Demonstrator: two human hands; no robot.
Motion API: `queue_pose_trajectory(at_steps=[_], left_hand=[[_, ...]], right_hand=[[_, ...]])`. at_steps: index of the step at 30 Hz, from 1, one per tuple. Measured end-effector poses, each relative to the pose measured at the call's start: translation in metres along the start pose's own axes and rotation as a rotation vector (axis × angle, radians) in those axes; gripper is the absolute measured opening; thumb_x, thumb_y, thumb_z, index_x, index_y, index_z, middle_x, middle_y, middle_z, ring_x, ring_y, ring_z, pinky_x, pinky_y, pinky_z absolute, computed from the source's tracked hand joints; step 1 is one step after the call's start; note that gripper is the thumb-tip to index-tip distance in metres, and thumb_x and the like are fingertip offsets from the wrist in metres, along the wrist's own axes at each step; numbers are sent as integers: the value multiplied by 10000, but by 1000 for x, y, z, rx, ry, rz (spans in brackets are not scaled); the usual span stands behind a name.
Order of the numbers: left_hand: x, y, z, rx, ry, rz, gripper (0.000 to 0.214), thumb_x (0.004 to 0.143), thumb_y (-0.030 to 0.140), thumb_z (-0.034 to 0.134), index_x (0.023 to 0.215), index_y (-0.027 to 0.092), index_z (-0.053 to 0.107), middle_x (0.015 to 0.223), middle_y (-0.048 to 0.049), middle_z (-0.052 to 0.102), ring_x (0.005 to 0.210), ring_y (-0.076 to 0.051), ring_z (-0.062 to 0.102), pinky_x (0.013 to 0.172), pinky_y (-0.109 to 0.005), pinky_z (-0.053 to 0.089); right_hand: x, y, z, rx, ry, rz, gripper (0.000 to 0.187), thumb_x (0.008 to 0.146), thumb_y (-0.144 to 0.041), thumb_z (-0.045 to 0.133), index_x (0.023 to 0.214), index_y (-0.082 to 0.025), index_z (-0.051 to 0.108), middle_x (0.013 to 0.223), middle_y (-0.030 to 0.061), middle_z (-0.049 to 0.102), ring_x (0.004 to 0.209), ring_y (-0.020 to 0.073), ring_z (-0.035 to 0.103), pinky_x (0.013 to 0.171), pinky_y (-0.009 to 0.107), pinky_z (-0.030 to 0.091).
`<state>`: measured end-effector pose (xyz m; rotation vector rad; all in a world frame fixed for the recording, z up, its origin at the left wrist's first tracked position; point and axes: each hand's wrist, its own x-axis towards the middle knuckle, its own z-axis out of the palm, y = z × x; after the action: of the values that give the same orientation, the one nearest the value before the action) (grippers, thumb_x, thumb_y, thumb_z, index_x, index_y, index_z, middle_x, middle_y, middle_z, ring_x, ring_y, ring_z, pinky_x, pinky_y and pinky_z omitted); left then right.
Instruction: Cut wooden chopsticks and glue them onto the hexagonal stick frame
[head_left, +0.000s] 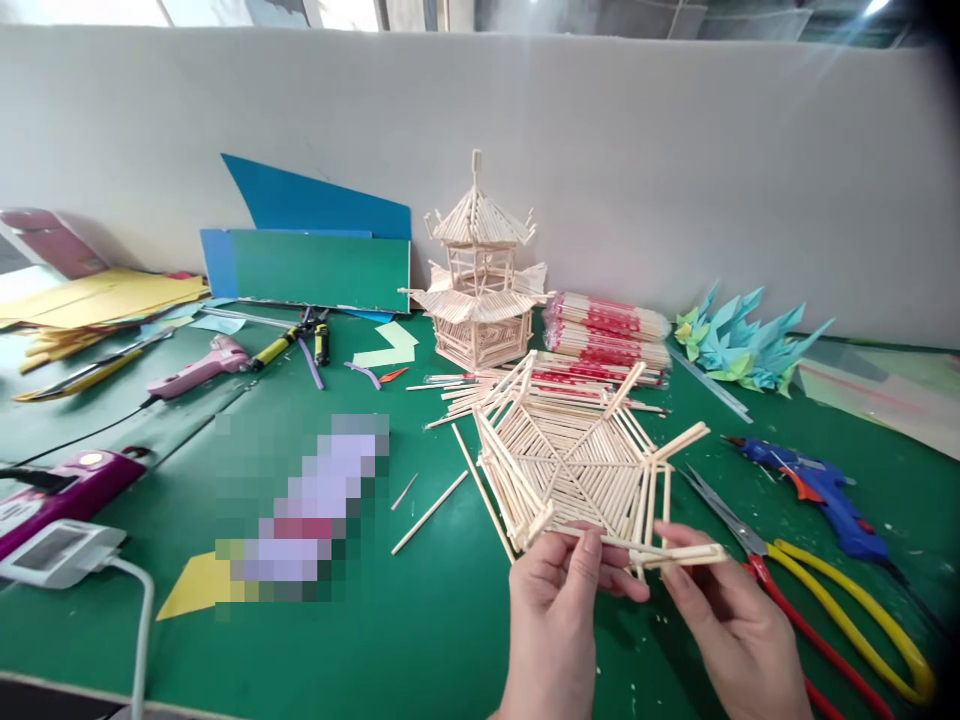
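A six-sided frame of pale wooden sticks (574, 465), with a slatted middle and raised sides, is tilted toward me at the table's front right. My left hand (555, 605) is closed at its near edge, thumb and fingers pinching a thin wooden stick (615, 541) that lies along that edge. My right hand (731, 615) is closed around the frame's near right corner, where paired sticks (694, 554) jut out. Its fingertips are partly hidden behind the sticks. Behind the frame stands a tiered stick pagoda (480, 270).
Loose sticks (429, 512) and red-banded stick bundles (607, 330) lie around the frame. At the right are scissors (757, 545), a blue glue gun (825, 495) and folded blue paper (750, 340). A pink glue gun (199, 370) and purple power strip (71, 490) are left.
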<state>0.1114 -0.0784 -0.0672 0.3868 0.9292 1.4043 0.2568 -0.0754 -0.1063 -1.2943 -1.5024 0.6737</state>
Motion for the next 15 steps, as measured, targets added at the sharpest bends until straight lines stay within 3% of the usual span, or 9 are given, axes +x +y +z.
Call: queue_pose_trajectory(at_steps=[2, 5, 7, 8, 11, 13, 15], left_hand=[[-1, 1, 0, -3, -2, -10, 250, 706, 345, 703, 664, 104, 647, 641, -63, 683, 504, -137, 633, 561, -236, 475], [-3, 3, -1, 7, 0, -22, 242, 723, 336, 687, 668, 103, 656, 643, -66, 682, 514, -138, 629, 578, -243, 484], [-3, 3, -2, 25, 5, -24, 228, 734, 320, 678, 664, 103, 664, 637, -62, 680, 518, -131, 623, 590, -239, 490], [-2, 2, -3, 32, 4, -26, 219, 738, 309, 674, 664, 103, 667, 632, -60, 679, 518, -126, 618, 593, -235, 489], [-1, 2, -3, 30, -28, -43, 209, 752, 288, 660, 657, 102, 670, 627, -57, 674, 524, -121, 604, 594, -228, 479], [0, 2, -4, 18, -61, -45, 213, 759, 287, 653, 644, 108, 667, 610, -50, 665, 532, -121, 587, 590, -228, 470], [0, 3, -5, 19, -79, -29, 214, 755, 299, 658, 641, 117, 671, 603, -44, 660, 557, -127, 577, 599, -231, 463]], right_hand=[[-4, -2, -3, 44, 174, 67, 320, 769, -302, 642, 1076, -232, 584, 770, 22, 614, 621, 154, 595, 503, 218, 503], [-12, -18, -3, 87, 413, -24, 179, 741, -275, 675, 885, -226, 579, 714, 20, 542, 574, 145, 518, 445, 235, 444], [-15, -36, 0, 22, 387, -173, 99, 751, -228, 655, 794, -230, 565, 713, 32, 525, 591, 159, 501, 446, 258, 425], [-14, -45, 2, -39, 391, -246, 93, 775, -188, 613, 847, -233, 575, 744, 43, 535, 622, 170, 513, 468, 274, 429], [-1, -70, 6, -268, 138, -414, 272, 783, -92, 553, 1004, -251, 574, 780, 41, 585, 666, 173, 551, 563, 294, 461], [13, -81, 7, -398, -46, -534, 279, 787, -113, 560, 1034, -240, 581, 833, 53, 622, 719, 183, 583, 628, 304, 482], [27, -89, 9, -498, -148, -596, 244, 806, -149, 554, 1038, -206, 606, 885, 81, 630, 782, 199, 590, 675, 316, 491]])
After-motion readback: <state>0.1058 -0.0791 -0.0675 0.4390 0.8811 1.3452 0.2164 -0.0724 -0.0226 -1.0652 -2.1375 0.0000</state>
